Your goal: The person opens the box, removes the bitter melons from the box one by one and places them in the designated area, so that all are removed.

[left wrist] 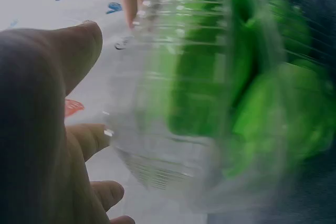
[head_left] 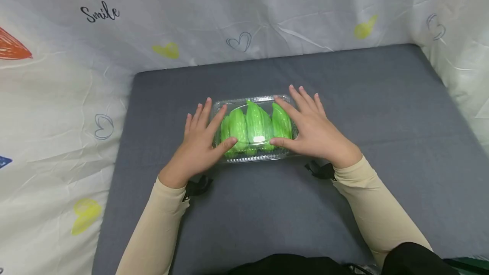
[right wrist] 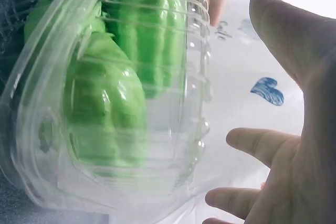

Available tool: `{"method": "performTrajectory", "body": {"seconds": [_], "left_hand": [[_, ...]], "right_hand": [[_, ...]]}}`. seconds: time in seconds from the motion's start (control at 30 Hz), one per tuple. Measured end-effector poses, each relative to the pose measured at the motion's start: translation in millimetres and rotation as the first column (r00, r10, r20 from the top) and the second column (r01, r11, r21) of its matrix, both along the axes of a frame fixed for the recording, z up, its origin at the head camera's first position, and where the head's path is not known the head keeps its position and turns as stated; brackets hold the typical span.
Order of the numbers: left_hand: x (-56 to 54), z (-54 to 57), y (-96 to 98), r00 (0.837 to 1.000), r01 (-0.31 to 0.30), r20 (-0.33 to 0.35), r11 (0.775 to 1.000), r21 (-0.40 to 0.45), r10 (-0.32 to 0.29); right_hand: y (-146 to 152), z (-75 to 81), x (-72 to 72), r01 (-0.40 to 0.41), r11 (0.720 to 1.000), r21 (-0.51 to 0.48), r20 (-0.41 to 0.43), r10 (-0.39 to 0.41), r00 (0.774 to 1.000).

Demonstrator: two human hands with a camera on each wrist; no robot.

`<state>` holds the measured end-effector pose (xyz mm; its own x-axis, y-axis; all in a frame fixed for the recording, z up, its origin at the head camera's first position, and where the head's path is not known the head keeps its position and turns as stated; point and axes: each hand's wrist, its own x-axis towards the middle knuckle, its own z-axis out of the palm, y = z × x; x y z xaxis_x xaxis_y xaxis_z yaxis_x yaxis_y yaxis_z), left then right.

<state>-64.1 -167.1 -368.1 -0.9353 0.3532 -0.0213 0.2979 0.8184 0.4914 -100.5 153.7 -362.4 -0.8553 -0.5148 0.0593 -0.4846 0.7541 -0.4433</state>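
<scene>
Left hand (head_left: 196, 145), right hand (head_left: 315, 133) spread about clear box (head_left: 250, 159), likely light, flimsy, slick; best held at both ends.

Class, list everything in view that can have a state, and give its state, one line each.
Left hand, open, fingers spread
Right hand, open, fingers spread
Clear container, closed
Green pieces, enclosed in the container
White backdrop, creased
Tan sleeves, pulled down to the wrists
</scene>
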Motion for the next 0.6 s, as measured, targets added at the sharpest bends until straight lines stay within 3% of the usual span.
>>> {"method": "performTrajectory", "body": {"seconds": [0.23, 0.37, 0.43, 0.6], "left_hand": [[-6.5, -12.8, -10.4, 0.999, -0.029, 0.047, 0.997, 0.073, 0.026], [-14.1, -20.6, -20.8, 0.996, -0.062, 0.075, 0.969, 0.24, 0.045], [-18.9, -24.4, -26.0, 0.995, -0.085, 0.077, 0.927, 0.365, 0.061], [-28.9, -36.9, -37.4, 0.985, -0.172, 0.117, 0.776, 0.607, 0.127]], "right_hand": [[-1, -2.3, 1.0, -0.006, 1.0, 0.002, 0.01, 0.006, 1.0], [-1, -4.8, 2.5, -0.01, 1.0, 0.003, 0.038, 0.009, 0.999], [-2, -5.7, 3.2, -0.011, 1.0, -0.007, 0.056, 0.012, 0.998], [-3, -7.6, 4.9, -0.012, 0.999, -0.03, 0.087, 0.015, 0.996]]}}
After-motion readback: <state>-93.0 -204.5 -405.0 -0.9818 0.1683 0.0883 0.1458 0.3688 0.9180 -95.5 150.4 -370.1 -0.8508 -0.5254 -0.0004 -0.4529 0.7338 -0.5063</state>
